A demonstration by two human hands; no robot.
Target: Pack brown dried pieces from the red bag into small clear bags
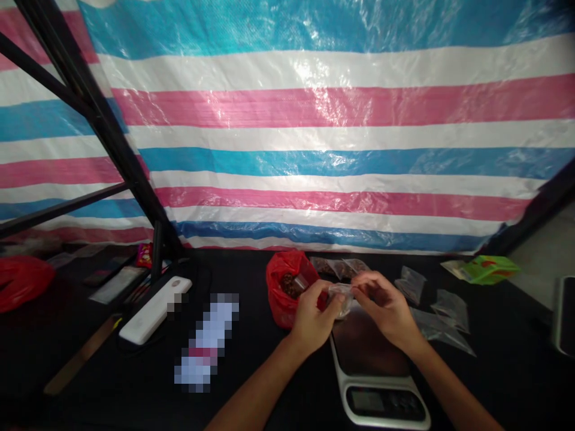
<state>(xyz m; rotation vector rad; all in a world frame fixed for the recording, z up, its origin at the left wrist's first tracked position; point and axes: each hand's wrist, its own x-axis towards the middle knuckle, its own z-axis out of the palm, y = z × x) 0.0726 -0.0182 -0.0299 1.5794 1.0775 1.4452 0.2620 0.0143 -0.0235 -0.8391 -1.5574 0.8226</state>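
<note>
Between my two hands is a small clear plastic bag (342,299), pinched at its upper part above the far end of a kitchen scale (372,347). My left hand (314,314) grips its left side with thumb and fingers. On the other side, my right hand (384,308) holds the bag's edge, fingers curled. What the bag contains, if anything, is too small to tell. Just left of my left hand stands an open red plastic bag (281,302) with small brown pieces (291,286) and a clear cup (304,285) inside.
Filled clear packets (339,267) lie behind my hands. Empty-looking plastic bags (442,329) spread to the right, near a green packet (492,269). Leftward are a white power strip (155,311), a blurred-out item (209,341), a brown strip (83,356) and another red bag (22,281). Striped sheeting (314,108) hangs behind.
</note>
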